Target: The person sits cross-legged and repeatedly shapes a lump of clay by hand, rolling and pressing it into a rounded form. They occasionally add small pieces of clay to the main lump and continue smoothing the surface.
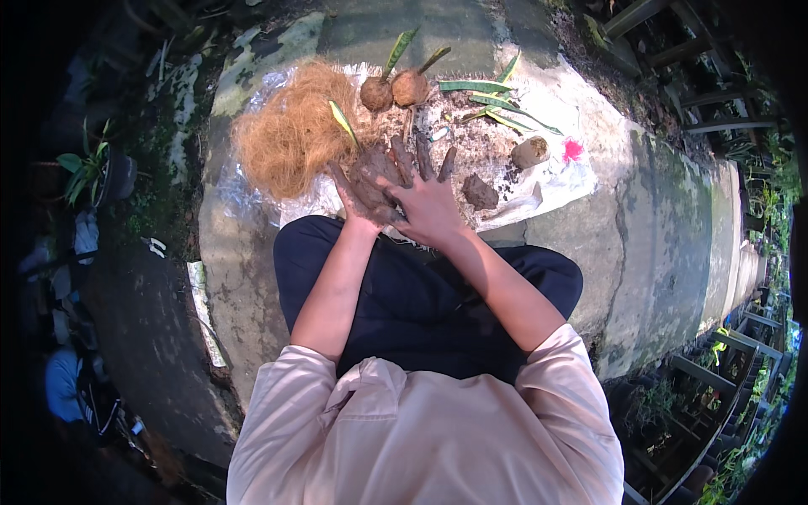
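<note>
My mud-coated left hand (361,201) cups a lump of wet brown mud (372,169) from below and the left side. A yellow-edged snake plant leaf (343,123) stands up out of the lump or just behind it. My right hand (426,192), also muddy, lies against the lump's right side with its fingers spread. Left of the hands is a loose heap of brown coconut fibre (287,136). Beyond them sit two fibre-covered balls, a darker one (376,94) and a lighter one (409,87), each with an upright leaf.
A white sack sheet (562,120) under these things holds cut snake plant leaves (483,86), a spool or roll (530,152), a mud clod (480,192) and a pink-red tangle (572,150). Pruning shears (154,246) lie on the ground at left, near a potted plant (117,175).
</note>
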Demonstrator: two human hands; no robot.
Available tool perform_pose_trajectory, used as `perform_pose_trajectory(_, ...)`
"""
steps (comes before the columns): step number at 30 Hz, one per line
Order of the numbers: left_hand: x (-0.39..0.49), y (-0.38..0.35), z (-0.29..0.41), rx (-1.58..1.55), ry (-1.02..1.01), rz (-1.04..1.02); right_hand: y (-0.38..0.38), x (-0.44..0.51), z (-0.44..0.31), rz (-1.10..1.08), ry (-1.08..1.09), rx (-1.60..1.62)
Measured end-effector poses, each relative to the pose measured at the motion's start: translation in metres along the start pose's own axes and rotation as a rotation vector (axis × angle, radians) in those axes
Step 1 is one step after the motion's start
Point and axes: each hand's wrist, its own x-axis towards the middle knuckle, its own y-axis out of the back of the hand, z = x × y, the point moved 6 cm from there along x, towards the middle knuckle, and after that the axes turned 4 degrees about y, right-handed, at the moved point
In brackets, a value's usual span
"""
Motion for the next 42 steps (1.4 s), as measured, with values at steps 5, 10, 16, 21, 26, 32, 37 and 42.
perform_pose_trajectory(5, -0.002, -0.016, -0.002, 0.045, 0.046, 0.086, 0.004, -0.008, 0.013, 0.068, -0.079, 0.233)
perform_pose_trajectory(10, -0.004, -0.031, -0.017, 0.158, 0.094, 0.081, -0.040, -0.025, 0.033, 0.329, -0.321, 1.037)
perform_pose_trajectory(16, 0.006, 0.010, -0.033, 0.529, 0.184, 0.295, -0.069, -0.043, 0.039, 0.438, -0.759, 1.541)
perform_pose_trajectory(21, 0.013, 0.004, -0.045, 0.952, 0.270, 0.216, -0.057, -0.056, 0.064, 0.441, -0.749, 1.593)
perform_pose_trajectory(26, 0.007, 0.018, -0.057, 0.899, 0.054, -0.008, -0.029, -0.053, 0.058, 0.593, -0.604, 1.388)
perform_pose_trajectory(32, -0.007, -0.044, -0.046, 1.027, -0.127, -0.172, 0.003, -0.058, 0.041, 0.647, -0.373, 0.638)
perform_pose_trajectory(37, -0.028, -0.094, -0.045, 0.965, -0.312, -0.205, 0.048, -0.043, 0.028, 0.862, -0.385, 0.772)
perform_pose_trajectory(42, -0.048, -0.138, -0.039, 1.018, -0.411, -0.160, 0.089, -0.039, 0.015, 1.059, -0.268, 0.836)
